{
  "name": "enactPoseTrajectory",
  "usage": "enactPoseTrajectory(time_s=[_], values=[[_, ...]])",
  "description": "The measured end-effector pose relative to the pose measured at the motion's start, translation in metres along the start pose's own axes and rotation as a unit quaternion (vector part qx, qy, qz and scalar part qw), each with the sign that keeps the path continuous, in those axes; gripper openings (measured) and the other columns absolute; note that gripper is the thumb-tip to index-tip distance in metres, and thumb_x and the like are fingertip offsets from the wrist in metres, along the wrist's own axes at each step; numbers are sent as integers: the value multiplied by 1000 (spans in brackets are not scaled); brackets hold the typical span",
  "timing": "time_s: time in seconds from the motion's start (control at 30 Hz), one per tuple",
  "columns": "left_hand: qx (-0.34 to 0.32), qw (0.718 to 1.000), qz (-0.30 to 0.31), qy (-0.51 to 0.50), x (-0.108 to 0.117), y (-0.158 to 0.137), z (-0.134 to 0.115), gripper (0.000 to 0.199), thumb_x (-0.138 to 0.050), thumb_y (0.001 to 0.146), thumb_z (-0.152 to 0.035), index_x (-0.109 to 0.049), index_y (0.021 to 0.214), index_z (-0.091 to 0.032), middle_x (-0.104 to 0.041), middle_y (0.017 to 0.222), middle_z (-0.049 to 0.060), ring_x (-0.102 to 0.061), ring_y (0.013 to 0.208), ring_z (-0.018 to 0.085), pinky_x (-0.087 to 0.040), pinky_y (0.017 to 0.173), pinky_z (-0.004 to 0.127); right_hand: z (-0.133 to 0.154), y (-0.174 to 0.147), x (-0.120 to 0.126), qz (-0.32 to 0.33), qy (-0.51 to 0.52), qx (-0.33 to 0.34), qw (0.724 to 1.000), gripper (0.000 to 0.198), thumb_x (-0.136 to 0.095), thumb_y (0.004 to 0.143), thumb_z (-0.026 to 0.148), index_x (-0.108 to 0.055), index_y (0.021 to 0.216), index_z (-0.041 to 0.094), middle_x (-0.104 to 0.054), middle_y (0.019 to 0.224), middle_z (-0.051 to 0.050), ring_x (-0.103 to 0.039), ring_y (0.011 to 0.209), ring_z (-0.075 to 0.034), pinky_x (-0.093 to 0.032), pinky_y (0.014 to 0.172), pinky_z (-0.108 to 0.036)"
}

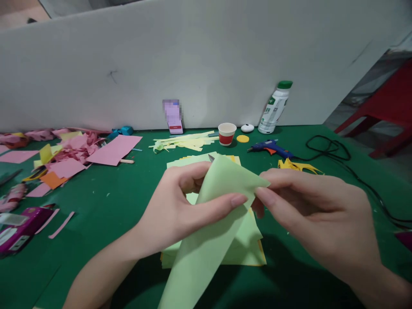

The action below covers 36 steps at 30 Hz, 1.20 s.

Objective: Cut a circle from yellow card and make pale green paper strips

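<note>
A light green sheet of paper (206,244) is bent over at its top, with a pointed corner toward the right. My left hand (183,206) is closed on it, thumb across the front and the other fingers behind. The tip of that corner is pinched between the thumb and fingers of my right hand (315,214). Under both hands lies a stack of green paper sheets (244,251) with yellow-orange edges showing. A dark pointed tip (211,158) pokes out beside the paper's top; the rest of it is hidden.
Behind the stack are paper strips (185,140), a paper cup (227,135), a phone (174,116) and a bottle (275,107) leaning on the white wall. A blue glue gun (270,147) lies right, its cable trailing. Pink paper scraps (77,150) and a purple tool (24,229) sit left.
</note>
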<state>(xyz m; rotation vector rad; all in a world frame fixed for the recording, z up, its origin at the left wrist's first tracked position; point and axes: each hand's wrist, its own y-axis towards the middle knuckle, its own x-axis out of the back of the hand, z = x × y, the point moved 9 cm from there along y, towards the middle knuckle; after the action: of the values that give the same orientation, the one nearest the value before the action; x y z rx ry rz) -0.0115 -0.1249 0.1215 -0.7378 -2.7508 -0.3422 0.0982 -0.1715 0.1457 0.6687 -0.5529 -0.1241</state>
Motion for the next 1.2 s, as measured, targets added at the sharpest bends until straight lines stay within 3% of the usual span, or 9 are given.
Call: enactPoseTrajectory(time_s=[0.27,0.47,0.9,1.2], values=[[-40,997,-29,66,7,-3,-7,24,-63,72,-34,-61,56,-16,-49,50,-2,-42,46,8,-35,38,17,-2,-3,0,-6,15,-16,1000,20,-53,73,10,-52,58,23,-53,45,6,-49,38,-8,-37,36,-21],[-56,996,-43,61,8,-7,-7,23,-64,72,-34,-61,56,-17,-49,49,-4,-41,46,7,-31,36,14,-2,-5,-1,-5,24,-20,999,20,-53,74,11,-52,58,23,-55,47,6,-51,40,-7,-41,38,-20],[-28,997,-36,61,7,-5,-5,23,-64,71,-35,-62,56,-17,-53,49,-2,-44,45,8,-34,36,17,-2,-4,0,-10,17,-21,1000,21,-52,74,11,-51,57,23,-55,46,5,-51,39,-9,-40,37,-22],[-32,997,-40,53,7,-6,-2,24,-64,72,-35,-61,55,-17,-48,49,-4,-40,46,6,-32,36,14,-3,-5,-2,-7,31,-22,999,19,-52,74,11,-51,60,23,-57,50,5,-53,42,-8,-43,39,-20]])
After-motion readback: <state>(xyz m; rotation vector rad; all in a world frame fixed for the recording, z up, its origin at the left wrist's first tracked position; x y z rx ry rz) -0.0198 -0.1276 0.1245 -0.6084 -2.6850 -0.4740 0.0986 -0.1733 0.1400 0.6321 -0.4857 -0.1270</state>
